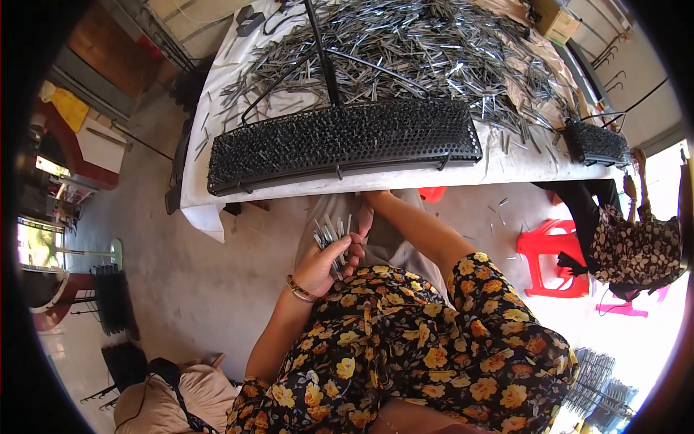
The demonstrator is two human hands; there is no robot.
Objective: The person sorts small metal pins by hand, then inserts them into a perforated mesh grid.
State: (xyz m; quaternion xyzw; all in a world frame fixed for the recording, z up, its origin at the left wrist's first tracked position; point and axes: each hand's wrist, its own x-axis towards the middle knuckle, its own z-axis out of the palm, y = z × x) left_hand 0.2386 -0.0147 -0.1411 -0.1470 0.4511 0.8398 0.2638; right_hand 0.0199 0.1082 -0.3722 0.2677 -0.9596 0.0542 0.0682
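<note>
Landmark: perforated black panel [347, 141], at the near edge of the white-covered bench [520, 168]. Thin metal strips [330, 233] are below the panel, in front of the body. Left hand [323, 266] is closed round the bunch, thumb across it, ends fanning out on top. Right hand [364, 219] is just below the panel's lower edge, close by the strips; partly hidden, can't tell if it's pinching anything. More of the same in a tangled heap [426, 61] behind the panel.

Handling, my guess: each strip very light, stiff, smooth, so likely to slide against its neighbours; not fragile, though edges may be sharp. Best hold: bunch round the lower half, single strip pinched by a protruding end.
</note>
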